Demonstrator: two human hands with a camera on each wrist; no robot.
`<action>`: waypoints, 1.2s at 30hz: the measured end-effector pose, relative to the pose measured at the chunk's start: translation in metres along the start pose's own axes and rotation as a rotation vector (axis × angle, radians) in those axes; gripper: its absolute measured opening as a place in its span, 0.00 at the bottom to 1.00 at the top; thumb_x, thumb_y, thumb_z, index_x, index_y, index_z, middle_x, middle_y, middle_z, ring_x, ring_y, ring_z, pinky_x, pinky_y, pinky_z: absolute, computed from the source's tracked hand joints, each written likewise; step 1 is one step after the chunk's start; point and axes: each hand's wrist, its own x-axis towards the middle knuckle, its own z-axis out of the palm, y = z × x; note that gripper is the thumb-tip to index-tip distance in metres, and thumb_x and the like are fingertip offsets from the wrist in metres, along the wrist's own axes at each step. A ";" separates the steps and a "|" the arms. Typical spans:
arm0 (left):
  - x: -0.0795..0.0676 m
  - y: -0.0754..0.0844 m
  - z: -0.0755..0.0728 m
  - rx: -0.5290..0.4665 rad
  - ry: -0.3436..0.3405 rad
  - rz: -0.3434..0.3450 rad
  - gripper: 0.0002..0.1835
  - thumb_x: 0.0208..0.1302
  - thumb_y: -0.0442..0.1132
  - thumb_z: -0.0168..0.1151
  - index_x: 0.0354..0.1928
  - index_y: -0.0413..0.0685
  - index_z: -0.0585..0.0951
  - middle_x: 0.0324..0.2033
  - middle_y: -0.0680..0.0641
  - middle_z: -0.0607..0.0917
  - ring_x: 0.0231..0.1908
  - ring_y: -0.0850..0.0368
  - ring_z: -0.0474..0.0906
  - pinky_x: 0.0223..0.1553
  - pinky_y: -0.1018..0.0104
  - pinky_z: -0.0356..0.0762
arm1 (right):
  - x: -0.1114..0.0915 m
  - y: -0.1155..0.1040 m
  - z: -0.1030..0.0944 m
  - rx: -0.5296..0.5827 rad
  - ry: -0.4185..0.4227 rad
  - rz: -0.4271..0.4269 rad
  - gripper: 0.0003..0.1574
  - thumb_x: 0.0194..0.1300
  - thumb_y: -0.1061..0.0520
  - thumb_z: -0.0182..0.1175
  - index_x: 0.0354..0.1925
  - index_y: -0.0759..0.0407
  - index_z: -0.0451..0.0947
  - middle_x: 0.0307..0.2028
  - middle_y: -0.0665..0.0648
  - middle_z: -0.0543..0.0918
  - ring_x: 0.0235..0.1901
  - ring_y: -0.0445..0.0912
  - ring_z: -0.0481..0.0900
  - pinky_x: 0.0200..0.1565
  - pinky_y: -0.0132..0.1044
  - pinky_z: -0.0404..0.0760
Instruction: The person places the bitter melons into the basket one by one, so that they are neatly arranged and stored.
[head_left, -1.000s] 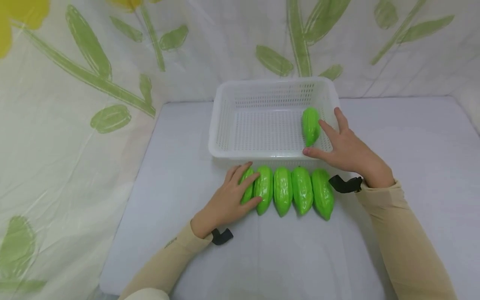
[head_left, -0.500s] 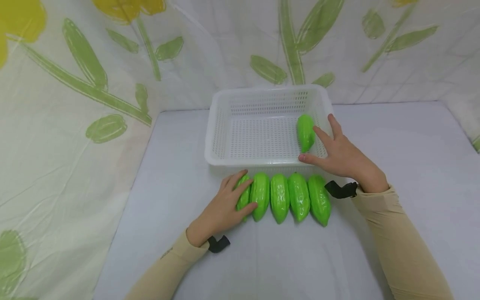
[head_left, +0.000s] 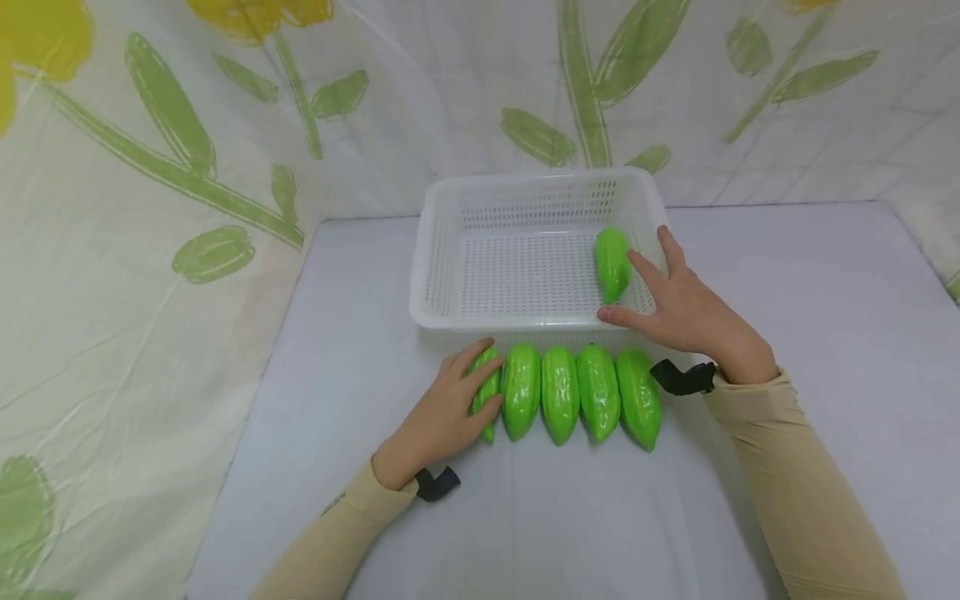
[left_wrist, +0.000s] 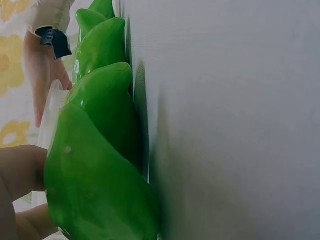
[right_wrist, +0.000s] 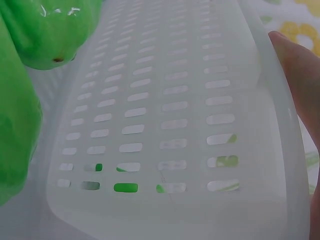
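A row of several glossy green bitter melons lies on the table, tips toward me. My left hand [head_left: 446,415] holds the leftmost bitter melon [head_left: 487,383], thumb on its near right side and fingers over its far part. In the left wrist view, fingers touch the side of this bitter melon [left_wrist: 95,180]. A white perforated basket [head_left: 510,322] stands behind the row, with one bitter melon [head_left: 613,265] inside at the right. My right hand [head_left: 690,308] spreads its fingers over the basket's right front corner. Its thumb rests on the front rim; whether the index touches the melon inside is unclear.
The other bitter melons [head_left: 560,396] stand close together to the right of my left hand, just in front of the basket. A flower-patterned cloth [head_left: 450,108] hangs behind the table [head_left: 787,275] and along its left side.
The left thumb has drawn in from the second bitter melon to the leftmost one, closing the fingers round it. The right hand stays at the basket corner. The head view has shifted slightly.
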 end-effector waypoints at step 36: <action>-0.002 0.004 -0.011 -0.063 0.049 -0.055 0.26 0.71 0.44 0.63 0.70 0.50 0.79 0.77 0.46 0.66 0.76 0.42 0.63 0.74 0.45 0.66 | 0.000 0.000 -0.001 0.000 -0.001 0.002 0.71 0.66 0.18 0.54 0.84 0.59 0.41 0.80 0.59 0.14 0.74 0.80 0.53 0.68 0.75 0.62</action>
